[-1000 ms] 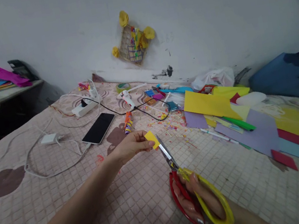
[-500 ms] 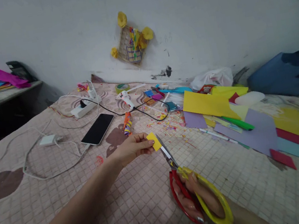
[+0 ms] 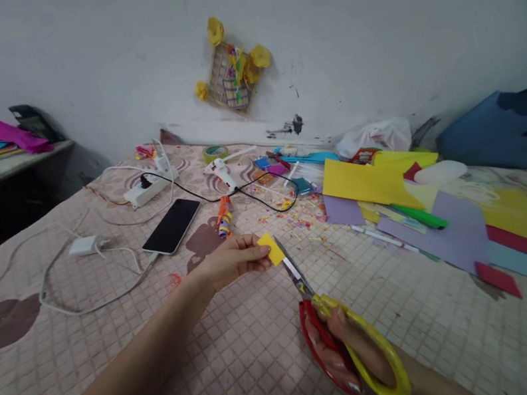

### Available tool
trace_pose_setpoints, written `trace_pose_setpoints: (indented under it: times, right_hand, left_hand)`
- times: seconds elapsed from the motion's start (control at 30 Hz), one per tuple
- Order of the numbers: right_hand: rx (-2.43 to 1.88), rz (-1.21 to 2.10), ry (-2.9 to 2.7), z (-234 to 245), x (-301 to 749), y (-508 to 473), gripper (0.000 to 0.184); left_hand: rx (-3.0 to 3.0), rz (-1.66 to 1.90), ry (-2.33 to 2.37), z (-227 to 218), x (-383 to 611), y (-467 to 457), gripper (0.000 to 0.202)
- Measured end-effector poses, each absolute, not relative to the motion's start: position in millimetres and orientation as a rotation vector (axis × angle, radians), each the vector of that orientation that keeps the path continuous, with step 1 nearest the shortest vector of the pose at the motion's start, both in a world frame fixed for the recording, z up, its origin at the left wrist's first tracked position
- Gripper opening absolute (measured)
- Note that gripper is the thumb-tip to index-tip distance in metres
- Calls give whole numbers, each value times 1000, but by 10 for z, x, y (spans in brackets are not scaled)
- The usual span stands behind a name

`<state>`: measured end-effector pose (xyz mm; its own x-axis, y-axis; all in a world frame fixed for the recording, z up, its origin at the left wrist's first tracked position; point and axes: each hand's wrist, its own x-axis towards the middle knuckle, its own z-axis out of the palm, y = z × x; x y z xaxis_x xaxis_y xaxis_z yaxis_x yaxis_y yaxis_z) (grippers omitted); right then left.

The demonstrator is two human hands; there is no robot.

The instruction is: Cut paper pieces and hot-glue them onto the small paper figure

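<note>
Between the thumb and fingers of my left hand (image 3: 239, 259) is a small yellow piece of paper (image 3: 271, 250), held above the cloth. My right hand (image 3: 341, 343) grips a pair of scissors (image 3: 306, 289) with one red and one yellow handle, fingers through the loops. The blades point away from me and lie along the right edge of the yellow paper, slightly parted. Whether the paper sits between the blades, I cannot tell. Small colourful paper scraps (image 3: 304, 217) lie beyond the scissor tips.
A phone (image 3: 172, 227) on a cable lies left of my hands. Behind are a glue gun (image 3: 223, 176), a power strip (image 3: 148, 190) and green tape (image 3: 216, 153). Coloured paper sheets (image 3: 444, 231) cover the right side. A decorated woven piece (image 3: 229, 82) hangs on the wall.
Almost nothing differs. Both hands keep their hold on the yellow paper and the scissors, with only a tiny shift of the view.
</note>
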<state>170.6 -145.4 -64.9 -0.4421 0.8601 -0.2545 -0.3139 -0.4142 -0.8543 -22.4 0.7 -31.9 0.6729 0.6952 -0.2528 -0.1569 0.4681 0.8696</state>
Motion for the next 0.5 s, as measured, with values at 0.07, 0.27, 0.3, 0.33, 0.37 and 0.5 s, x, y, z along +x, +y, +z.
trace_pose_setpoints:
  times: [0.07,0.27,0.3,0.33,0.37,0.5]
  right_hand:
    - [-930,1932,-951,-663,1704,-1460,52]
    - [-1008,1867,-1054,-636,1707,-1480,51]
    - [-1023,1854,-1079,-618,1706,-1480,51]
    - [-1028,1842,-1097,-599,1705,-1480,53]
    - [-1020,1841,-1108,-583,1703,-1479,54]
    - [-973,1865,-1108,-558,1700,-1471,56]
  left_hand:
    - [954,570,656,-321,-225,11,20]
    - [967,582,656,-329,-239,28,22]
    - [969,579,655,-332,-242,31,22]
    - [971,573,654,-334,-244,32,22]
    - [971,569,655,-335,-245,32,23]
    - [968,549,667,-328,-234,11,24]
